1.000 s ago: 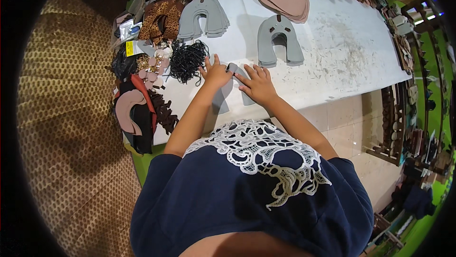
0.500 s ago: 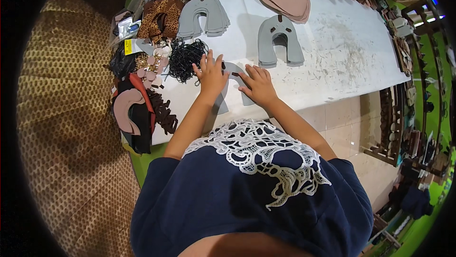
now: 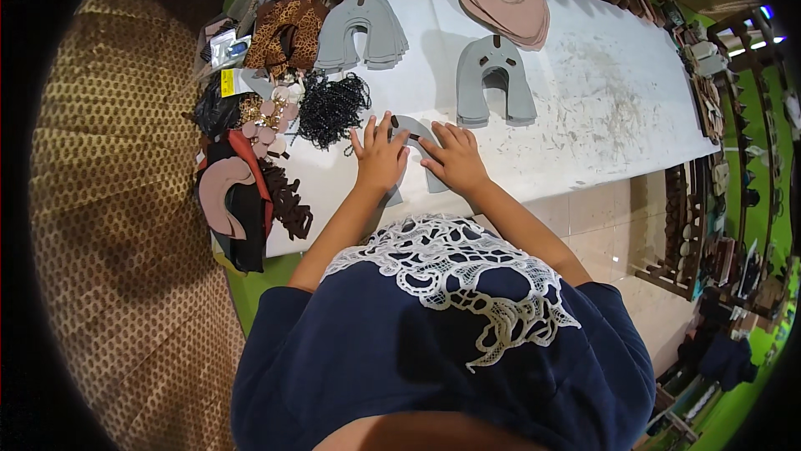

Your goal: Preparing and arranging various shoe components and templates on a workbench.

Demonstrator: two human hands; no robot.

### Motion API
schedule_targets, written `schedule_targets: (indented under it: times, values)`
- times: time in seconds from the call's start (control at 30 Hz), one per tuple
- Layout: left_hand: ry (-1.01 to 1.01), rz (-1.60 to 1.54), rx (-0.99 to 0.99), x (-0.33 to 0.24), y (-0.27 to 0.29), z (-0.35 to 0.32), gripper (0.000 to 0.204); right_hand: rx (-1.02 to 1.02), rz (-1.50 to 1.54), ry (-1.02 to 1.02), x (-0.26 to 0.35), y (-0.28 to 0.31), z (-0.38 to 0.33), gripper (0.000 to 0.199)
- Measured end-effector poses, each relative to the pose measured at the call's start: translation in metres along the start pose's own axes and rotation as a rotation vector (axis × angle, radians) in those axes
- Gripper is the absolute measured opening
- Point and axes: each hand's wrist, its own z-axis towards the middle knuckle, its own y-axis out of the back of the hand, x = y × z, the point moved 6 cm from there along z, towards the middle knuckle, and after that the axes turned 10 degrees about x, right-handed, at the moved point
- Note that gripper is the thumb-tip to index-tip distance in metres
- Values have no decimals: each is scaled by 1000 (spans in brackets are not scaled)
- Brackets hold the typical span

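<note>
A grey U-shaped shoe-upper piece (image 3: 415, 127) lies on the white-covered table close to me, with small dark brown strips on its curved top. My left hand (image 3: 380, 159) rests over its left side, fingers spread, hiding much of that arm of the U. My right hand (image 3: 455, 159) lies over the right side, its fingers stretched out and its thumb beside a brown strip (image 3: 415, 136). Both thumbs point inward over the piece. Farther off to the right sits a stack of matching grey pieces (image 3: 470, 88) with brown strips on top.
Black beaded strands (image 3: 332, 109) are heaped left of my hands. Beyond them lie fanned grey pieces (image 3: 332, 38) and leopard-print pieces (image 3: 265, 49). Pink pieces (image 3: 521, 17) are stacked at the far side. A pink curved piece (image 3: 215, 196) and brown strips (image 3: 288, 205) lie at the near left.
Both hands have drawn slightly closer together, and the left fingers have shifted down and right on the grey piece. The whole view has shifted a little.
</note>
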Motion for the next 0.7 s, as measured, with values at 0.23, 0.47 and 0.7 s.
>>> schedule_targets:
  times: [0.23,0.47,0.7]
  values:
    - [36,-21,10,2,-4,-3,36,-5,-12,5,0,0,2,41]
    - [38,-30,4,1,-7,-4,38,-2,-21,4,0,0,2,41]
    - [-34,6,-48,-3,-7,-6,38,0,4,-8,0,1,3,45]
